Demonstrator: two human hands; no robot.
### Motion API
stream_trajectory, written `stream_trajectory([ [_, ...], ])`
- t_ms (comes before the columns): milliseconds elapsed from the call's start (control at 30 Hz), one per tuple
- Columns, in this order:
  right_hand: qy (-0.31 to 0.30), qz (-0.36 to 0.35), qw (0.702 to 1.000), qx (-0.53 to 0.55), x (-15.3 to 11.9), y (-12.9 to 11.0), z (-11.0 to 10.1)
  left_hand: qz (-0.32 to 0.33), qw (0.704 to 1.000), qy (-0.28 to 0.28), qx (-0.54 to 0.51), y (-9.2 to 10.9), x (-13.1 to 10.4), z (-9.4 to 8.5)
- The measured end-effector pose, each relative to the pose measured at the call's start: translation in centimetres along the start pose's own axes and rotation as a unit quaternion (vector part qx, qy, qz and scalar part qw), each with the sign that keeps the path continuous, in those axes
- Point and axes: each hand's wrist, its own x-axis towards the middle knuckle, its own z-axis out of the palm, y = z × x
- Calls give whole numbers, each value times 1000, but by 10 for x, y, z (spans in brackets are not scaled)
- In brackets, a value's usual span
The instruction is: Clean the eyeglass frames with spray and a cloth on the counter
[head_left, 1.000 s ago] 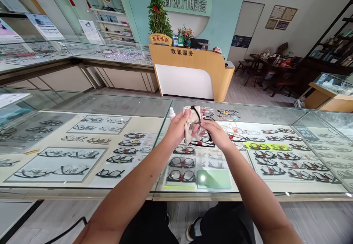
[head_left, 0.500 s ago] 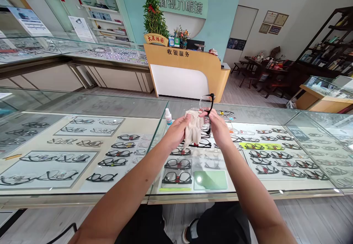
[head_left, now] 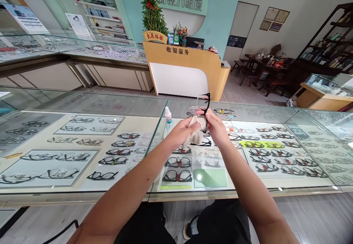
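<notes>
Above the glass counter, my right hand pinches a pair of black-rimmed eyeglasses near the bridge. The frame is turned on end, one lens up and the other down by my fingers. My left hand is closed on a crumpled cream cloth, which lies against the lower lens. Part of that lens is hidden by the cloth and fingers. A small white spray bottle with a blue label stands on the counter just beyond my left hand.
Under the glass top of the display counter lie rows of eyeglasses and a green pad. A wooden cashier desk stands beyond, with another glass showcase at the back left.
The cloth in my left hand has shifted down and against the lower lens. The eyeglasses have moved slightly left and turned a little in my right hand.
</notes>
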Motion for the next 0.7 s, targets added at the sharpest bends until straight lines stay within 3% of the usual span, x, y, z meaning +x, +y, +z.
stream_trajectory([
  [200, 7, -1, 1000, 22, -2, 5, 3, 5, 1000, -13, 16, 7, -3, 3],
  [467, -18, -13, 1000, 3, -5, 8, 16, 56, 997, 57, -16, -5, 5, 7],
  [700, 8, -7, 1000, 21, -4, 6, 9, 33, 999, 13, -21, -1, 0, 4],
])
